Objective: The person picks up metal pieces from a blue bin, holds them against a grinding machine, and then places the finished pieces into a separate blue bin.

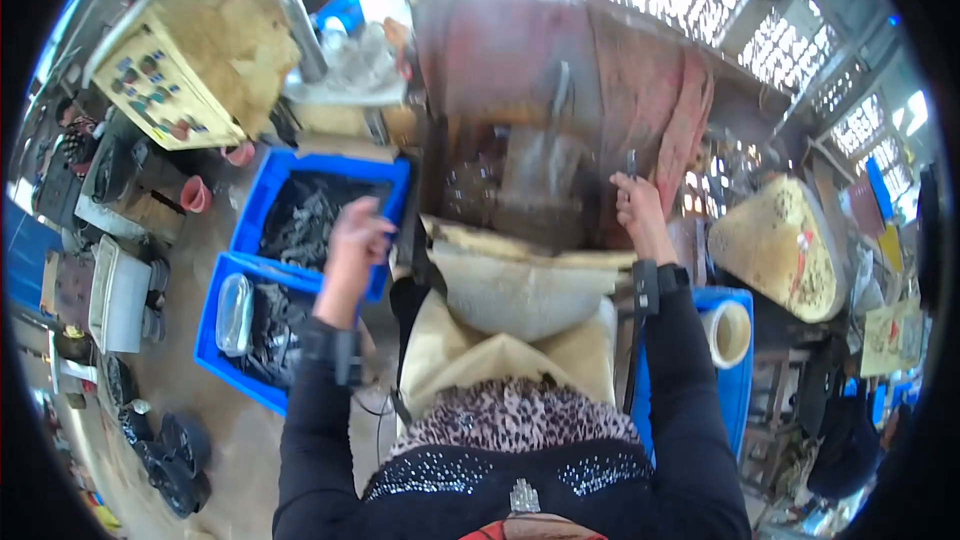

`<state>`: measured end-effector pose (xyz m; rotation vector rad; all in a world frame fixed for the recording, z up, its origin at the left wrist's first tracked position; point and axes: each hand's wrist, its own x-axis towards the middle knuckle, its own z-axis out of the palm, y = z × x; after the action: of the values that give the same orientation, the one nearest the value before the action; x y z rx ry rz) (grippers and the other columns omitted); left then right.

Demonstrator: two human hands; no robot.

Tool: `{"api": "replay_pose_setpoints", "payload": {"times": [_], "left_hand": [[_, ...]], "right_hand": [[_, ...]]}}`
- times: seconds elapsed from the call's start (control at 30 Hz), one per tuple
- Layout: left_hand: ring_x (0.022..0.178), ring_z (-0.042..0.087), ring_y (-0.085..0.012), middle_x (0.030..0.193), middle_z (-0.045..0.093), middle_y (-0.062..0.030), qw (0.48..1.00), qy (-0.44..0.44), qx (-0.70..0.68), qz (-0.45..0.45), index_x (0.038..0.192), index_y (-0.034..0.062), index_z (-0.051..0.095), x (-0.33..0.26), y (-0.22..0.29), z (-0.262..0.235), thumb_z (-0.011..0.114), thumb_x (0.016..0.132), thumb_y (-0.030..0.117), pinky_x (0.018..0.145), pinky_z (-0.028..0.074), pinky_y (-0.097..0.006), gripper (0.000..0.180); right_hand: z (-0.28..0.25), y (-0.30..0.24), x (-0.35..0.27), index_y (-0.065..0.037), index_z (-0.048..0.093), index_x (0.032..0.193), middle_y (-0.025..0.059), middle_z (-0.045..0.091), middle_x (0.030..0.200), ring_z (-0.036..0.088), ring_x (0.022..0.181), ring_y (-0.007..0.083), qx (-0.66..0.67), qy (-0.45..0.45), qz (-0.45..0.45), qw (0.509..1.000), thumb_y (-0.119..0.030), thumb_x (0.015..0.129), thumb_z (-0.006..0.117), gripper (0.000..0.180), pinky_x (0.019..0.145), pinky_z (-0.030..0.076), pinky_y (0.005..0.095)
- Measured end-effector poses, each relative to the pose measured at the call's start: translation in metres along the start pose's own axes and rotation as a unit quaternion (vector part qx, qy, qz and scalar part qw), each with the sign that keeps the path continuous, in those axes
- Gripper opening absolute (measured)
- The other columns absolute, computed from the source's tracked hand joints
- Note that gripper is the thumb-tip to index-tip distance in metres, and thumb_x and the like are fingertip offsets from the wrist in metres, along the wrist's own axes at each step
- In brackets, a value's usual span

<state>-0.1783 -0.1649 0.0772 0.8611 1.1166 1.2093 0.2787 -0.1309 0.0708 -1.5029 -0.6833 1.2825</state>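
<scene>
My left hand [358,240] is over the near right corner of a blue plastic bin [262,185] heaped with dark grey flat pieces [300,210]. Motion smears its fingers, so whether they hold a piece cannot be made out. At the right side of a brown, wet-looking work recess [470,175], my right hand [637,202] is closed, and a small dark thin thing sticks up from its fingers. A reddish cloth [650,90] drapes behind the recess. Pale sheeting [520,290] covers its front edge and hangs towards my lap.
A second blue bin [240,260] holds more dark pieces and a clear plastic container [235,313]. On my right, a blue tub [738,390] carries a cream ring-shaped roll [727,333]. A cream rounded-triangular block [785,250] stands farther right; a yellowish cabinet [210,40] stands far left.
</scene>
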Motion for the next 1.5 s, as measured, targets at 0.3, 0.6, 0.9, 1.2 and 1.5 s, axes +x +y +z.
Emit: {"api": "replay_pose_setpoints", "payload": {"times": [0.3,0.6,0.9,1.2,1.5], "left_hand": [[0.077,0.062,-0.0347,0.092,0.065,-0.0122,0.829,-0.088,0.401,0.380,0.121,0.0146,0.063,0.070,-0.088,0.135,0.058,0.083,0.000,0.068,0.052,-0.042,0.041],[0.080,0.065,-0.0333,0.092,0.061,-0.0115,0.752,-0.073,0.577,0.311,0.100,0.0149,0.067,0.075,-0.094,0.135,0.055,0.078,0.007,0.068,0.053,-0.045,0.026],[0.080,0.065,-0.0329,0.091,0.062,-0.0117,0.759,-0.067,0.578,0.293,0.095,0.0126,0.067,0.073,-0.091,0.137,0.056,0.078,0.008,0.068,0.053,-0.045,0.020],[0.079,0.065,-0.0336,0.091,0.063,-0.0109,0.765,-0.059,0.578,0.278,0.094,0.0137,0.069,0.074,-0.089,0.140,0.055,0.079,0.007,0.068,0.053,-0.044,0.022],[0.082,0.064,-0.0332,0.092,0.063,-0.0113,0.763,-0.068,0.581,0.274,0.093,0.0122,0.069,0.076,-0.089,0.140,0.054,0.080,0.006,0.070,0.053,-0.044,0.020]], "right_hand": [[0.111,-0.094,0.064,-0.001,0.064,0.107,0.0180,0.068,0.082,0.067,0.080,0.0354,-0.355,0.177,-0.390,0.831,-0.031,0.085,0.063,0.038,0.069,0.051,0.0437],[0.161,-0.107,0.072,0.000,0.060,0.094,0.0241,0.067,0.089,0.064,0.088,0.0435,-0.450,0.232,-0.343,0.791,-0.036,0.093,0.054,0.036,0.077,0.050,0.0520],[0.168,-0.109,0.083,-0.001,0.055,0.094,0.0226,0.067,0.085,0.065,0.084,0.0438,-0.533,0.208,-0.329,0.751,-0.034,0.096,0.049,0.033,0.073,0.050,0.0537],[0.170,-0.112,0.089,-0.004,0.057,0.095,0.0219,0.068,0.083,0.066,0.083,0.0418,-0.544,0.208,-0.306,0.753,-0.030,0.095,0.050,0.027,0.073,0.050,0.0528],[0.171,-0.116,0.084,-0.004,0.058,0.096,0.0228,0.068,0.086,0.066,0.086,0.0420,-0.542,0.198,-0.289,0.764,-0.030,0.095,0.050,0.027,0.075,0.050,0.0527]]}}
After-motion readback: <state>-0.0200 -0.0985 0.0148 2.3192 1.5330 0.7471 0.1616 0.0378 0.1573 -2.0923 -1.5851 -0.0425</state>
